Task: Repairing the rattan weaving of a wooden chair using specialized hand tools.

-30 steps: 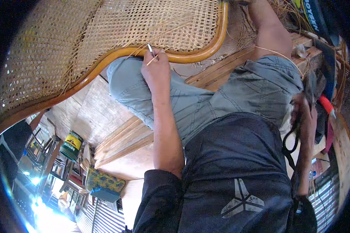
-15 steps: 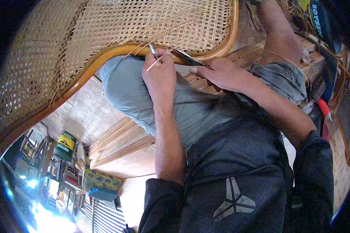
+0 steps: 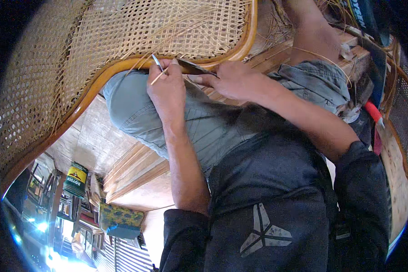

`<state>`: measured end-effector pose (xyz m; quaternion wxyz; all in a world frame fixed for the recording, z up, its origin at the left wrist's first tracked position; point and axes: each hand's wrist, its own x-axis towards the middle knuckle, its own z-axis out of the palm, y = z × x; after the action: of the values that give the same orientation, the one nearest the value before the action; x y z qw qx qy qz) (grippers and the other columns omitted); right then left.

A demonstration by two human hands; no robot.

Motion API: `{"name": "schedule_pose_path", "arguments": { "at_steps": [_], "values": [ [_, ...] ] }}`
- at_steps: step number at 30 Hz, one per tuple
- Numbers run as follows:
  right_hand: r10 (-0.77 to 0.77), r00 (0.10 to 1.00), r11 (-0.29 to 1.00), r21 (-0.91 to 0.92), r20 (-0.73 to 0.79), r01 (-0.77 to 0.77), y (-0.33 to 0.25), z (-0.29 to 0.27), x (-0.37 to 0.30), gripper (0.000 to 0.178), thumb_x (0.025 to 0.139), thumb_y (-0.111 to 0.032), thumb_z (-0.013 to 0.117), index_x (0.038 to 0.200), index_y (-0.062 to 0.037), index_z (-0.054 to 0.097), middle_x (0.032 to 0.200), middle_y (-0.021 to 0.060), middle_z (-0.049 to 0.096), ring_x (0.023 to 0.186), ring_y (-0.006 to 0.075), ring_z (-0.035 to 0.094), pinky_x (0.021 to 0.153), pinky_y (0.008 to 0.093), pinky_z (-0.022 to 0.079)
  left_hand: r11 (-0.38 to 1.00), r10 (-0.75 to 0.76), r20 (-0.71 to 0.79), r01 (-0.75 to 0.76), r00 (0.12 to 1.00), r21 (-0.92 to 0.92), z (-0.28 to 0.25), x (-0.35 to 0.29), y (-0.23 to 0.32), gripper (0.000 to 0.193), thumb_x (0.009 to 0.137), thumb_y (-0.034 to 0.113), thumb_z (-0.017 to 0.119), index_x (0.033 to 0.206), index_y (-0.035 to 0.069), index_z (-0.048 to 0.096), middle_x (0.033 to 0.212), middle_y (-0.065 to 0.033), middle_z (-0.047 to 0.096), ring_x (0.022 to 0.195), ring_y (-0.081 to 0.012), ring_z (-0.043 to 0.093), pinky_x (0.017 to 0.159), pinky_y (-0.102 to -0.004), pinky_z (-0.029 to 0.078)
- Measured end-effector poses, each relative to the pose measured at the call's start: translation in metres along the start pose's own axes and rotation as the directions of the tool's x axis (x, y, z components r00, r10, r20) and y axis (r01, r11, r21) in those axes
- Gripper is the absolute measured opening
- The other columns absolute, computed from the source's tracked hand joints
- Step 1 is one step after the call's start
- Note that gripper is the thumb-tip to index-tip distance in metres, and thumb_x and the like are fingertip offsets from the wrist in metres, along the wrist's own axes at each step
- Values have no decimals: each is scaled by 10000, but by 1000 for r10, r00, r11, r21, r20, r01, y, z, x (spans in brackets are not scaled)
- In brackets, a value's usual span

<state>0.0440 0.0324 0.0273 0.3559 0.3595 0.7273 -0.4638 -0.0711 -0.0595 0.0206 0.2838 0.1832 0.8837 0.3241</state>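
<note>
A woven cane panel (image 3: 158, 29) in a curved, varnished wooden frame (image 3: 84, 102) lies across my lap at the top. My left hand (image 3: 168, 93) is closed at the frame's edge, pinching a thin pale stick or cane strand (image 3: 158, 76). A slim, pointed metal piece (image 3: 157, 61) also projects from its fingers; its other end is hidden. My right hand (image 3: 242, 81) is closed on a dark, knife-like metal tool (image 3: 197, 68). Its blade points left along the frame, with the tip by my left fingers. The grip is hidden in my palm.
Loose cane strands (image 3: 186, 25) lie over the weave. Wooden slats (image 3: 133, 167) sit below my thigh. A green and yellow can (image 3: 75, 178) stands at lower left. A red-handled object (image 3: 373, 111) and another cane-panelled frame (image 3: 401, 113) are at right.
The whole view has shifted, so the panel and hands appear farther left. My right hand has come slightly closer to my left. Both hands keep their hold.
</note>
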Motion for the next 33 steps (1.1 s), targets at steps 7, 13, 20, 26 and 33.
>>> {"name": "schedule_pose_path", "arguments": {
  "at_steps": [7,13,20,26,33],
  "values": [
    [-3,929,970,223,-370,92,85,-36,-112,538,840,-488,484,1024,12,561,763,206,607,706,355,592,651,426,460,915,26,330,-155,944,371,-7,-63,20,222,834,193,490,930,3,550,849,-223,601,774,-382,585,680,-436,458],
    [288,656,957,196,-697,-212,288,20,-211,457,895,-388,434,1091,23,483,766,215,580,681,378,553,655,450,453,779,205,615,-507,762,368,50,-94,-8,294,827,150,443,1098,35,454,927,-247,575,842,-422,571,728,-504,453],
    [457,390,888,383,-799,-255,275,69,-225,236,873,-176,499,1024,-17,587,967,185,588,908,317,566,795,354,440,919,101,514,-278,852,280,52,-74,-23,283,846,223,459,964,-10,570,877,-246,592,829,-392,569,729,-431,433],
    [173,59,985,173,-983,-5,313,-60,-174,227,841,-224,532,956,-36,585,931,174,601,896,340,555,779,382,436,971,9,529,-134,848,198,54,-64,-31,296,846,244,468,879,-30,576,794,-160,591,696,-270,547,667,-365,431],
    [482,404,854,315,-777,-414,352,-114,-127,351,755,-317,618,918,-6,597,913,222,599,898,370,571,755,424,449,935,99,478,-246,873,255,51,-83,9,326,851,260,475,863,-53,567,780,-191,583,734,-312,552,692,-377,424]
  ]
}}
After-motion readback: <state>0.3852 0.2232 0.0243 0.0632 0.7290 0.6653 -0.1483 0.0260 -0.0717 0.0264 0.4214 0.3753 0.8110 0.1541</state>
